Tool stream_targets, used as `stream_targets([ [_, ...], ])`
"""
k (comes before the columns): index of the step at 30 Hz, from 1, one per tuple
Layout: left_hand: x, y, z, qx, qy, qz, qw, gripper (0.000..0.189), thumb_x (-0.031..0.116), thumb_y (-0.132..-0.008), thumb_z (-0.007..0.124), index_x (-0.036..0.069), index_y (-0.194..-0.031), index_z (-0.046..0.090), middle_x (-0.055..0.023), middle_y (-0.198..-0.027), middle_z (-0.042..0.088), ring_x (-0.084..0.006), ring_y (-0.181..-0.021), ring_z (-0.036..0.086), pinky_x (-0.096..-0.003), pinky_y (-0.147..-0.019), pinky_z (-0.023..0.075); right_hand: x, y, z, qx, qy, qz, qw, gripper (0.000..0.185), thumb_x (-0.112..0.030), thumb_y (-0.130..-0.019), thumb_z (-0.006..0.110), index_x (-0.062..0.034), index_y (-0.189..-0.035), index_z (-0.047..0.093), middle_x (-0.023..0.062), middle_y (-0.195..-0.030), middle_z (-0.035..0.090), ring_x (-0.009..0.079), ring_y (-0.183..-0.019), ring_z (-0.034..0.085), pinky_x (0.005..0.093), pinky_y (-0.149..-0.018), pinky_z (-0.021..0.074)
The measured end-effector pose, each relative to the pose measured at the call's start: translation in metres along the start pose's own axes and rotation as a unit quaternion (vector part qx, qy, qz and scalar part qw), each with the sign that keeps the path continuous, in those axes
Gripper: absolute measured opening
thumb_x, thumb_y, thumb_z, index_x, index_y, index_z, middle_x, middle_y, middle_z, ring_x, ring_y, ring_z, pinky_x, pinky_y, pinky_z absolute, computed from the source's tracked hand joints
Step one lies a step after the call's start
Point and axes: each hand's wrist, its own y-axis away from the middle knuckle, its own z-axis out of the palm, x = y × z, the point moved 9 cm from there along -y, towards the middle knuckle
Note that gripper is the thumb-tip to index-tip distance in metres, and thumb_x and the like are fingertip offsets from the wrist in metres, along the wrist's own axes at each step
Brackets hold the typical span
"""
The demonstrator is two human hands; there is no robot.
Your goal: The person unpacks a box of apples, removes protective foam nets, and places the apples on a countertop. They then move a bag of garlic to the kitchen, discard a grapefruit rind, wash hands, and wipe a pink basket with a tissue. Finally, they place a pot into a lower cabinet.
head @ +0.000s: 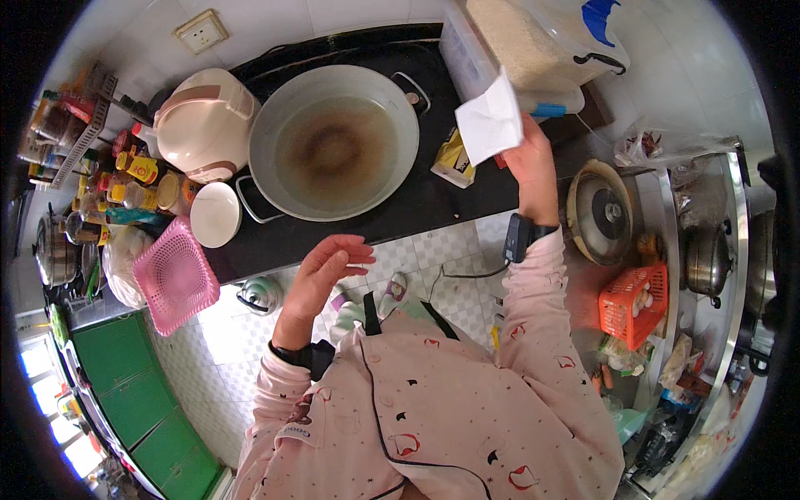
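Observation:
My right hand [531, 159] holds a folded white paper or cloth sheet [490, 119] above the right part of the black countertop [375, 228]. Just left of it on the counter lies a small yellow and white box [455, 164]. My left hand [325, 275] is held before the counter's front edge, fingers apart, with nothing in it. A wide, two-handled metal pot [334, 212] with cloudy brownish liquid stands between the hands and the wall. A white bowl [215, 214] and a pink plastic basket [176, 275] are to its left.
A cream rice cooker [203, 125] and several bottles [140, 167] crowd the left. Clear containers of grain [525, 50] stand at the back right. A lidded pan [600, 212] and an orange egg basket [632, 303] are by the right-hand shelves. A kettle [259, 295] stands on the floor.

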Motion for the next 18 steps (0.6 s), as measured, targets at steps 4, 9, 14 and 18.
stream_targets([
  [4, 0.024, -0.021, 0.017, 0.028, 0.196, 0.089, 0.976, 0.056, 0.045, -0.100, 0.042, 0.003, -0.137, 0.042, -0.0143, -0.131, 0.053, -0.0276, -0.121, 0.052, -0.0421, -0.099, 0.0435, 0.018, 0.058, 0.093, -0.117, 0.119, 0.042, 0.985, 0.043, -0.027, -0.084, 0.069, -0.0011, -0.117, 0.061, 0.0106, -0.118, 0.063, 0.0172, -0.107, 0.061, 0.0324, -0.092, 0.0485],
  [9, 0.041, -0.029, 0.052, 0.079, 0.334, 0.098, 0.934, 0.063, 0.054, -0.101, 0.029, 0.005, -0.139, 0.039, -0.0095, -0.132, 0.050, -0.0213, -0.119, 0.050, -0.0346, -0.102, 0.0407, 0.094, 0.134, 0.236, -0.184, 0.485, -0.188, 0.834, 0.030, -0.024, -0.087, 0.064, -0.0055, -0.107, 0.052, 0.0162, -0.137, 0.042, 0.0295, -0.130, 0.040, 0.0379, -0.102, 0.0350],
  [14, 0.067, 0.007, 0.044, 0.128, 0.169, 0.184, 0.960, 0.061, 0.047, -0.103, 0.025, 0.004, -0.147, 0.024, -0.0110, -0.147, 0.034, -0.0236, -0.135, 0.035, -0.0343, -0.112, 0.0286, 0.101, 0.128, 0.265, -0.069, 0.463, -0.226, 0.854, 0.046, -0.031, -0.098, 0.048, -0.0055, -0.134, 0.039, 0.0228, -0.144, 0.031, 0.0385, -0.130, 0.037, 0.0440, -0.105, 0.0321],
  [18, 0.054, 0.042, 0.024, 0.106, 0.129, 0.190, 0.968, 0.064, 0.046, -0.103, 0.025, 0.004, -0.151, 0.015, -0.0088, -0.155, 0.020, -0.0228, -0.143, 0.019, -0.0349, -0.116, 0.0159, 0.129, 0.130, 0.284, -0.121, 0.465, -0.223, 0.848, 0.031, -0.025, -0.101, 0.044, -0.0020, -0.117, 0.055, 0.0197, -0.125, 0.050, 0.0367, -0.113, 0.052, 0.0403, -0.095, 0.0418],
])
